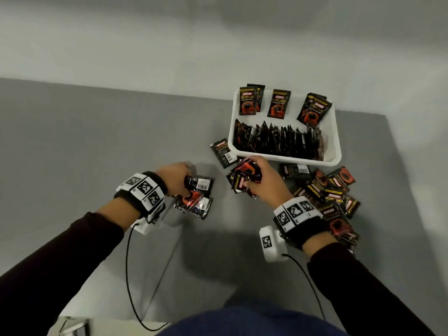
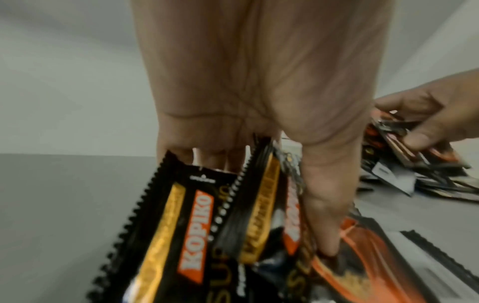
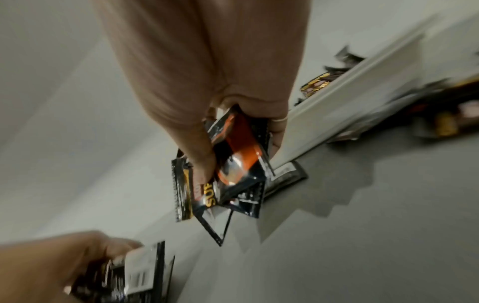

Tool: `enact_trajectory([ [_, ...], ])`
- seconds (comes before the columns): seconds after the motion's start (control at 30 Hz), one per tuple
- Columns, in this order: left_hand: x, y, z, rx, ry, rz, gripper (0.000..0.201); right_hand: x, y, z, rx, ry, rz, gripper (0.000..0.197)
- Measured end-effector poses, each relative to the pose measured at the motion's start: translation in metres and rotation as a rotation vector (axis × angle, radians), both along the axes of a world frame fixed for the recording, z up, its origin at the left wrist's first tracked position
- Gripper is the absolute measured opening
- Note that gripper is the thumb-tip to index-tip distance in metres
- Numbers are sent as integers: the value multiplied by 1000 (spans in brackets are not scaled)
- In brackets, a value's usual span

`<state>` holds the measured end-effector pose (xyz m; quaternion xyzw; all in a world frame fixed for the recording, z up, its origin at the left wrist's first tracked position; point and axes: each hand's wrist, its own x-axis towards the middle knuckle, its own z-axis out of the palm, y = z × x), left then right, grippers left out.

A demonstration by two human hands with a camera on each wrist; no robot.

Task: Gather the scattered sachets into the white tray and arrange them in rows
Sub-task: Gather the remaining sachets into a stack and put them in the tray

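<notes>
The white tray (image 1: pixel 335 132) stands at the table's back right. It holds a row of upright black sachets (image 1: pixel 276 139) and a few flat ones (image 1: pixel 278 103) behind. My left hand (image 1: pixel 177 175) grips a bunch of black and orange sachets (image 1: pixel 196 197) left of centre; its thumb (image 2: pixel 324 215) presses on them (image 2: pixel 181 225). My right hand (image 1: pixel 259 178) grips another bunch of sachets (image 1: pixel 244 175) just in front of the tray; thumb and fingers curl round them (image 3: pixel 233 162). Loose sachets (image 1: pixel 332 190) lie piled right of that hand.
A single sachet (image 1: pixel 223 151) lies barcode-up against the tray's left front corner (image 3: pixel 285 174). Grey table surface (image 1: pixel 84 141) stretches left and back. A pale wall (image 1: pixel 218 40) runs behind. Camera cables (image 1: pixel 131 275) hang below my wrists near the table's front edge.
</notes>
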<state>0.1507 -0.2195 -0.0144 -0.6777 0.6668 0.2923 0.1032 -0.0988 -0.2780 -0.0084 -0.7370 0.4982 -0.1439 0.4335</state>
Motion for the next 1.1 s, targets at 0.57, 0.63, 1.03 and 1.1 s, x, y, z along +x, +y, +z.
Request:
enact_trajectory([
  [0.57, -54, 52, -1, -296, 1118, 1029, 38, -42, 21, 8, 326, -374, -486, 24],
  [0.63, -76, 54, 2, -225, 1316, 1075, 49, -38, 23, 21, 231, -362, -477, 23],
  [1.03, -153, 44, 15, -81, 1972, 978, 44, -21, 88, 68, -335, -182, -57, 47],
  [1.1, -159, 44, 14, -110, 1996, 966, 51, -19, 96, 68, -374, -113, -27, 53],
])
